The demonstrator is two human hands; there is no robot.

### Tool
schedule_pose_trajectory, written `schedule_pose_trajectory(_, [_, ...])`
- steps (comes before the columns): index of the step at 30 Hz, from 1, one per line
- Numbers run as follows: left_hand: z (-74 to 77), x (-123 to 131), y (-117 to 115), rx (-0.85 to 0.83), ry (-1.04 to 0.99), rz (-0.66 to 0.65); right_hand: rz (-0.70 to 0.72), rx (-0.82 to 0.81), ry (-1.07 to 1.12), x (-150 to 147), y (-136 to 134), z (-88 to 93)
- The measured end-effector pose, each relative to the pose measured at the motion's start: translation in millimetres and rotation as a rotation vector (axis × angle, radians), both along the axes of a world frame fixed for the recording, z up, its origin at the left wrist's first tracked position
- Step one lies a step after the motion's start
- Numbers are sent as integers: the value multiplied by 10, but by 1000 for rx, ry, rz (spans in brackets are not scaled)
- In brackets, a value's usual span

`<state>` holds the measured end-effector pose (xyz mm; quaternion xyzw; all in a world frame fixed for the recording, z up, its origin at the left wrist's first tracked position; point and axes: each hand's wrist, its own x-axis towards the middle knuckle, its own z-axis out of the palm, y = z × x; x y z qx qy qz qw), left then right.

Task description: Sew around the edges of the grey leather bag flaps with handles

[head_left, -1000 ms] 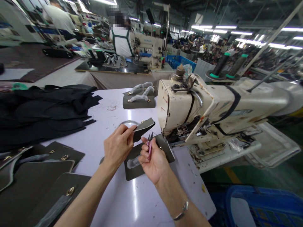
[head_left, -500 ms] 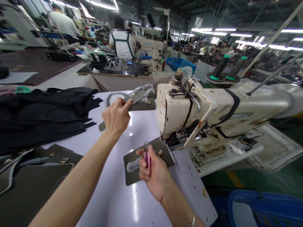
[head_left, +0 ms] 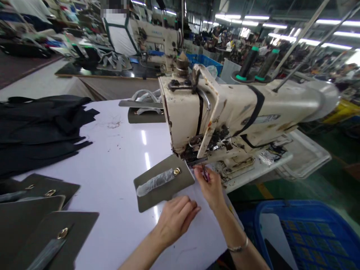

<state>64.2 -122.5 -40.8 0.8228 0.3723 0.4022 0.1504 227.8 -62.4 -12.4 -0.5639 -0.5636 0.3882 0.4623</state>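
My right hand (head_left: 209, 186) pinches pink thread snips (head_left: 206, 172) at the front edge of the sewing machine (head_left: 202, 116), close under its needle area. The tips are mostly hidden by my fingers. An olive-grey panel (head_left: 165, 193) lies just left of that hand, with a brass eyelet (head_left: 176, 171) and a plastic-wrapped strip (head_left: 154, 182) on it. My left hand (head_left: 177, 221) rests on the white table (head_left: 112, 172) below the panel, holding nothing.
Black fabric pieces (head_left: 42, 129) lie in a pile at the table's left. Olive panels (head_left: 47, 234) sit at lower left, more panels (head_left: 143, 114) behind the machine head. A blue plastic crate (head_left: 300, 232) stands at lower right. A co-worker (head_left: 118, 32) sits at another machine beyond.
The grey piece and looped cord have left my left hand, which has come back down to the table. My right hand has moved to the machine with the snips. The view has swung right.
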Motion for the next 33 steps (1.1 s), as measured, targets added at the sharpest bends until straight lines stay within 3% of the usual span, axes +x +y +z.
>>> schedule_pose_trajectory(3, [-367,229,-1,-469,-304,138,112,-85,27,22,91,-60])
schedule_pose_trajectory(5, [-531,347,83,-672,-574,126,137,-115,61,21,116,-80])
schedule_pose_trajectory(7, [-625,454,146,-745,-789,86,154,-142,129,17,122,-84])
schedule_pose_trajectory(10, [-668,562,163,-735,-901,141,203,-199,246,2,118,-58])
schedule_pose_trajectory(20, [-601,333,276,-560,-869,462,298,-316,536,-82,143,133])
schedule_pose_trajectory(26, [-363,439,215,-612,-988,437,156,-380,580,-75,178,151])
schedule_pose_trajectory(30, [-181,476,161,-767,-1261,365,164,-380,544,-37,152,226])
schedule_pose_trajectory(33, [-90,475,157,-796,-1374,334,190,-361,534,-10,112,277])
